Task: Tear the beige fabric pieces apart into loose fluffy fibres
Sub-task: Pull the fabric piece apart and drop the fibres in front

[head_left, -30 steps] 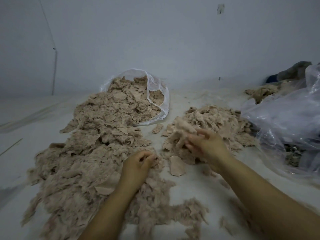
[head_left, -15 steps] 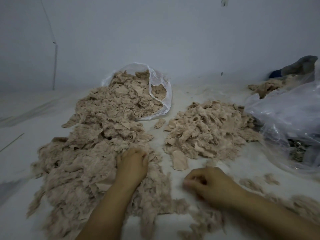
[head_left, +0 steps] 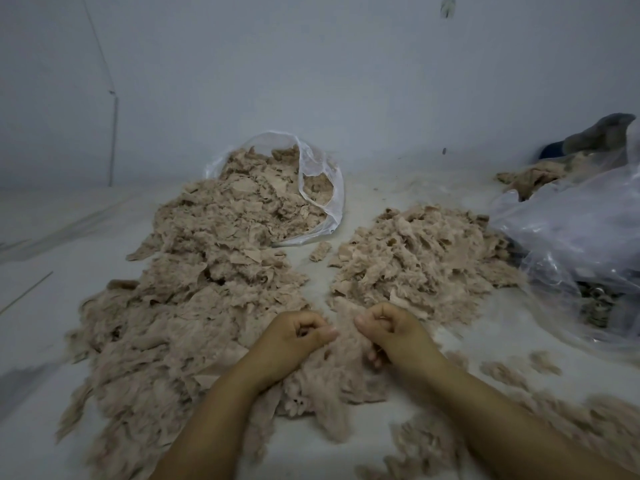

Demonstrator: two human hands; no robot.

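Note:
A beige fabric piece (head_left: 341,368) hangs between my two hands, stretched and fraying downward. My left hand (head_left: 294,336) pinches its left edge with curled fingers. My right hand (head_left: 391,329) pinches its right edge, close beside the left. A large heap of beige fabric pieces (head_left: 194,299) spreads to the left, spilling from an open clear bag (head_left: 318,188). A smaller pile of torn fluffy fibres (head_left: 422,261) lies ahead on the right. Loose tufts (head_left: 512,368) dot the surface near my right forearm.
A crumpled clear plastic sheet (head_left: 581,244) covers dark items at the right edge. Behind it lie a grey cloth (head_left: 602,133) and more beige scraps (head_left: 533,178). A pale wall (head_left: 311,81) closes the back; the white surface (head_left: 52,258) extends left.
My left hand left the big heap and my right hand came back from the right; both met in front of me and now hold one fabric piece between them.

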